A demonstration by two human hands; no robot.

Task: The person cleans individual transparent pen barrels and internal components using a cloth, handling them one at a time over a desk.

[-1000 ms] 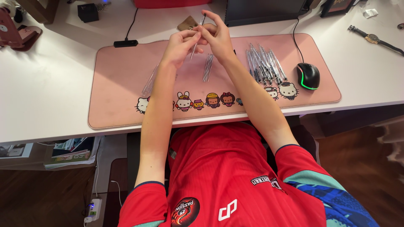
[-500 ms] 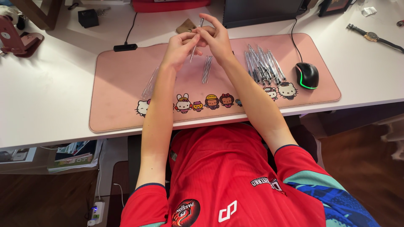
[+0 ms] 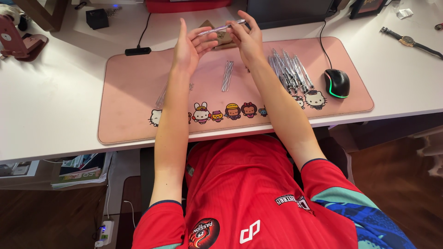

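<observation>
Both your hands are raised above the far edge of the pink mat [image 3: 129,92], close together, pinching one slim pen [image 3: 220,28] between them. Your left hand [image 3: 191,44] has its palm open toward you, its fingertips closing on the clear, glossy barrel near the left end. Your right hand [image 3: 247,39] grips the other end, thumb and fingers wrapped around it. The pen lies nearly level in the air, tilted slightly up to the right, well above the counter [image 3: 55,101].

On the mat below, a small bundle of thin silvery rods [image 3: 227,75] lies just between your forearms, narrow and straight. Right of your right forearm sits a heap of clear pens [image 3: 290,71] with dark tips, fanned out loosely. Beside your left forearm lie a few more transparent tubes [image 3: 161,94], hard to make out. The mat is smooth and rounded at the corners, with a row of cartoon figures along its near edge. A glossy black mouse [image 3: 337,83] with a green glowing rim rests at the mat's right end. A wristwatch [image 3: 408,41] lies on the white counter farther right.
</observation>
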